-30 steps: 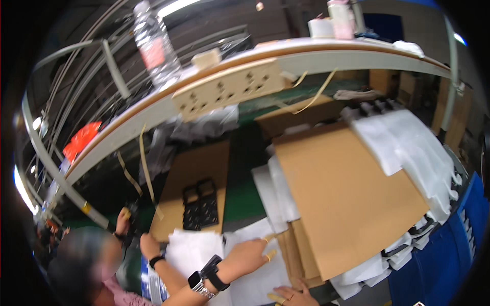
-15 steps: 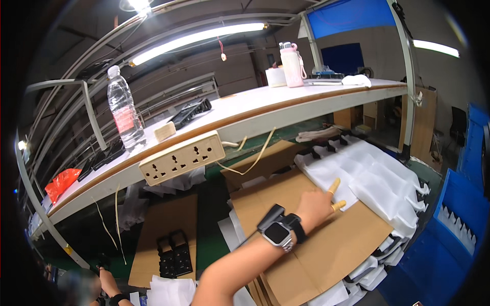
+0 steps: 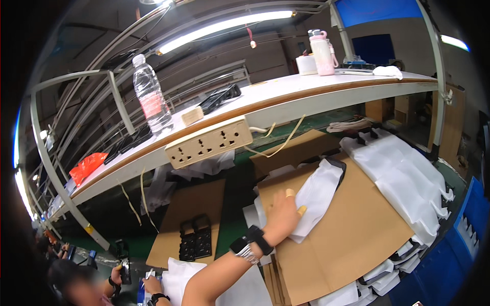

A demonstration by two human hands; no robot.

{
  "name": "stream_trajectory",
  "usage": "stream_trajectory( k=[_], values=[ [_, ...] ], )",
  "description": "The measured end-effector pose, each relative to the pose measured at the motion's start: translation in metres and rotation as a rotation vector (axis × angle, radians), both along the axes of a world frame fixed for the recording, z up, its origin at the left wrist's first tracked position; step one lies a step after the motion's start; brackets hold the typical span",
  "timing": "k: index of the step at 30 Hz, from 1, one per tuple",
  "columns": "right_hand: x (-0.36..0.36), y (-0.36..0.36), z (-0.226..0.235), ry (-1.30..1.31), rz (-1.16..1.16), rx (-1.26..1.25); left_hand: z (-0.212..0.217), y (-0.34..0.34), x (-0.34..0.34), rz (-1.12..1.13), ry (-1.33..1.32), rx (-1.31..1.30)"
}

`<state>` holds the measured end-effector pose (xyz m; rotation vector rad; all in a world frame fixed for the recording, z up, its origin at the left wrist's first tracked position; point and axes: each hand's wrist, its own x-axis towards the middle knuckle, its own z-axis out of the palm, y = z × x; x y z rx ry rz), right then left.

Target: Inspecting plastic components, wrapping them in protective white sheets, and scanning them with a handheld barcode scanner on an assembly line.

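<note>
My left hand point(image 3: 282, 217) reaches out over a large brown cardboard sheet point(image 3: 357, 245) and grips the near edge of a white bag point(image 3: 320, 194). A black item shows at the bag's far end. There are yellow finger covers on two fingertips, and a watch and a black band on the wrist. My right hand is out of view. Overlapping white bags point(image 3: 403, 173) lie in a row just right of the cardboard.
A white shelf point(image 3: 316, 97) above carries a clear water bottle point(image 3: 149, 97), a pink bottle point(image 3: 322, 51) and black trays. A beige power strip point(image 3: 209, 145) hangs on its front edge. A black tray point(image 3: 195, 237) lies on another cardboard at left. A co-worker's hands point(image 3: 138, 280) work at lower left.
My left hand went from the white sheets near me out across the cardboard, then drew back with a white bag in its grip. The view tilted upward. My right hand left the picture.
</note>
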<state>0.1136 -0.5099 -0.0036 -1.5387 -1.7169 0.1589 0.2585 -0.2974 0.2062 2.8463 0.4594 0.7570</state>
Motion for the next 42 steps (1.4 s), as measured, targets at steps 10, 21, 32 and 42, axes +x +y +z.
stream_trajectory(
  k=[10,21,32,42],
  values=[
    [0.001,-0.002,0.025,-0.051,0.041,-0.042,-0.020,0.013,-0.150,0.058,0.079,-1.041],
    [0.005,-0.002,0.031,-0.031,0.086,-0.088,-0.135,-0.109,-0.294,0.672,-0.501,-1.244],
    [0.012,-0.008,0.028,0.000,0.100,-0.001,-0.136,-0.130,-0.261,0.860,-0.235,-0.492],
    [0.011,-0.006,0.037,0.138,0.070,0.024,-0.146,-0.113,-0.262,0.503,-0.048,-0.418]
  ],
)
